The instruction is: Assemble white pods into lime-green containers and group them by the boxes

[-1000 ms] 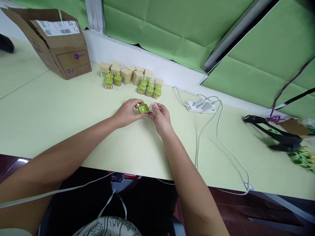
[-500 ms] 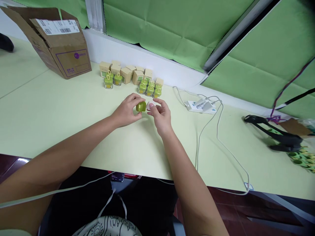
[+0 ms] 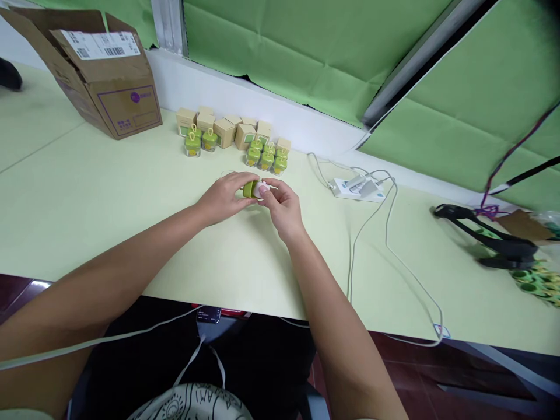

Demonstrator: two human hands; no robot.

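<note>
Over the pale green table (image 3: 109, 198), my left hand (image 3: 223, 198) pinches a small green cap-like piece (image 3: 249, 188). My right hand (image 3: 282, 207) pinches a small white piece (image 3: 262, 188) and holds it against the green one. Both hands are closed on their parts, which touch at the fingertips. Behind them stand several small green-topped jars (image 3: 265, 158) and several little tan cartons (image 3: 225, 131), lined up near the white sill.
An open cardboard shipping box (image 3: 105, 76) lies at the back left. A white power strip (image 3: 356, 189) with plugs and trailing cables lies to the right. A black strap-like object (image 3: 490, 236) and green items (image 3: 538, 283) rest at the far right edge.
The green piece, open side up a second ago, has been turned on its side. The white piece has moved left and now meets it; both hands drew closer together.
</note>
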